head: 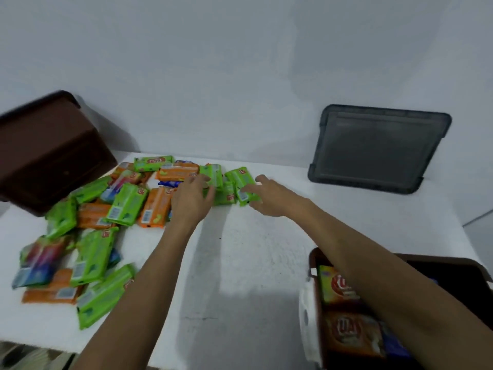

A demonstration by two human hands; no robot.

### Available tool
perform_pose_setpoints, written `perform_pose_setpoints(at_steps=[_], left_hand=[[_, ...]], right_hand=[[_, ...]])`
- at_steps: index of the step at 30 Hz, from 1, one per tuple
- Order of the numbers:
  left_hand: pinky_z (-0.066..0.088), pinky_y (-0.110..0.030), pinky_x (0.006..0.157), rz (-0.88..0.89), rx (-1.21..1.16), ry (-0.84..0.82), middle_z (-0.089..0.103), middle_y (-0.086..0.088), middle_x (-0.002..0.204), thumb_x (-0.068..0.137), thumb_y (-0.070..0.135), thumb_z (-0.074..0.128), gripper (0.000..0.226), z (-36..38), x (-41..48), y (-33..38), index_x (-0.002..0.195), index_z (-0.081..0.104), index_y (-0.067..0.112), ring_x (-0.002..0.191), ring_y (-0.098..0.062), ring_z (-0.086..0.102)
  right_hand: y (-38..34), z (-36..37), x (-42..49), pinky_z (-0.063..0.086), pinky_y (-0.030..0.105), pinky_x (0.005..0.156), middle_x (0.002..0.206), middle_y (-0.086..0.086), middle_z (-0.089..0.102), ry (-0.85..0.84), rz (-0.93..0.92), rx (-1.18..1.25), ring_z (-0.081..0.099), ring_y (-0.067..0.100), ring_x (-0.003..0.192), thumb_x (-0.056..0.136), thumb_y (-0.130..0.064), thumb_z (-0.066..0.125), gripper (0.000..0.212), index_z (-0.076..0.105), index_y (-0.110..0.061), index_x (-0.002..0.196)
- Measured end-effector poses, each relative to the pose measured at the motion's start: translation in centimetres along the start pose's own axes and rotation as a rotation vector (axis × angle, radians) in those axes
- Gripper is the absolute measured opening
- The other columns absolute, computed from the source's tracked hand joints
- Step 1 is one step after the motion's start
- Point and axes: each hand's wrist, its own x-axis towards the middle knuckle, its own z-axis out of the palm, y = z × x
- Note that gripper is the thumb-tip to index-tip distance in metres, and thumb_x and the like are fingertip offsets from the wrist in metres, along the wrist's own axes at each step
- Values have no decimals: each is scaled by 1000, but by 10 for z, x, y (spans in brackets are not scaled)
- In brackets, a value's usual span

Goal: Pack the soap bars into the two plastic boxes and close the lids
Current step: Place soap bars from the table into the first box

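Several wrapped soap bars in green, orange and blue lie scattered on the white table [240,263], from the far middle down to the near left. Both my hands reach to the far group of green soap bars [241,186]. My left hand [190,198] hovers over their left side with fingers spread. My right hand [262,194] touches the right side of a green bar, fingers extended. One brown plastic box [477,265] stands open at the near right under my right forearm, with soap bars [349,332] inside. A second brown box [50,153] lies tipped at the far left.
A dark grey lid [378,148] leans against the wall at the far right. A white latch [308,316] sits on the near box's left side. The wall runs along the table's far edge.
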Motion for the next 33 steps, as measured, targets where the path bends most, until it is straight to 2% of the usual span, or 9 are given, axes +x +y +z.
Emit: perform_pose_setpoints(at_steps=[4,9,13,18,21,26,29,31,33], left_hand=[[49,-40,75,-71,86,-88,64,-12,117,91,54,52,53,5,45,-11,126,55,14,104,-31,60],[39,-35,63,-141,208,-137,55,-13,120,78,73,55,76,10,70,1,122,52,11,104,-32,59],[42,-36,64,-146,267,-209,52,-19,122,77,63,63,73,14,76,8,123,45,9,102,-35,59],[50,-42,78,-118,216,-278,48,-23,123,72,53,76,81,19,72,11,129,38,10,108,-36,55],[52,-42,84,-122,52,-223,53,-22,126,72,46,79,96,14,62,14,146,26,14,111,-36,54],[54,-47,89,-166,-480,-111,53,-11,137,77,42,71,99,-1,24,21,153,9,35,113,-28,58],[56,-49,88,-184,-948,-71,60,-6,118,78,23,68,87,-10,-21,48,147,21,50,105,-21,62],[57,-42,85,-106,-1068,-58,56,-5,111,80,5,65,80,-14,-55,72,143,35,44,97,-20,61],[55,-38,85,-14,-1116,-70,56,-5,112,75,5,66,66,-15,-88,93,132,49,33,95,-18,60]], right_hand=[[-1,9,36,45,43,94,135,14,38,-42,16,-12,44,36,116,86,-45,65,52,49,-30,133],[-6,19,48,47,42,84,125,16,36,53,29,6,43,35,107,84,-31,66,46,47,-23,125],[0,15,43,45,42,80,121,18,40,61,62,-23,44,35,101,86,-23,54,51,38,-24,134],[15,-2,19,42,35,72,102,15,55,242,104,167,53,33,84,94,-18,42,27,56,-18,117],[19,-22,-11,41,33,64,90,15,60,426,125,341,58,31,80,94,-12,43,22,63,-11,101],[21,-44,-88,50,34,57,108,7,62,550,101,576,61,22,79,98,-9,48,18,60,-22,100],[22,-51,-144,54,39,58,112,1,62,617,89,691,63,23,84,98,-11,51,17,60,-24,102],[22,-51,-180,56,35,59,108,-3,64,653,89,706,64,17,79,98,-13,52,17,61,-26,103],[23,-50,-215,54,27,59,102,-6,65,686,80,724,65,11,72,99,-14,53,16,62,-25,104]])
